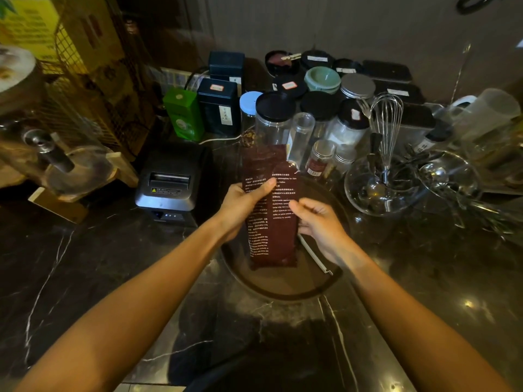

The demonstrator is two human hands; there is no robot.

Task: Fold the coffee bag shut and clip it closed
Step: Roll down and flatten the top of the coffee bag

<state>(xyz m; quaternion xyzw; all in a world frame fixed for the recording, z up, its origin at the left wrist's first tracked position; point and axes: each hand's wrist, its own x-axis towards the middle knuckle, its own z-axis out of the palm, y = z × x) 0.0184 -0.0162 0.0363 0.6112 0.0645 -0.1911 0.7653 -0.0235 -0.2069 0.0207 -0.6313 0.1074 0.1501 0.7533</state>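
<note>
A dark red coffee bag point(273, 236) with white print stands upright over a round dark tray point(285, 287) on the black marble counter. My left hand point(240, 207) grips the bag's left edge, thumb across its printed face. My right hand point(319, 224) touches the bag's right edge with curled fingers and holds a long white clip point(314, 254), which slants down from under the palm toward the tray's right rim. The top of the bag is unfolded and reaches up in front of the jars.
Behind the bag stand several jars point(273, 117) with black lids and tea tins point(218, 106). A receipt printer point(169, 179) sits to the left. A glass bowl point(379, 190) with a whisk and spoons is at the right. A wire rack stands far left.
</note>
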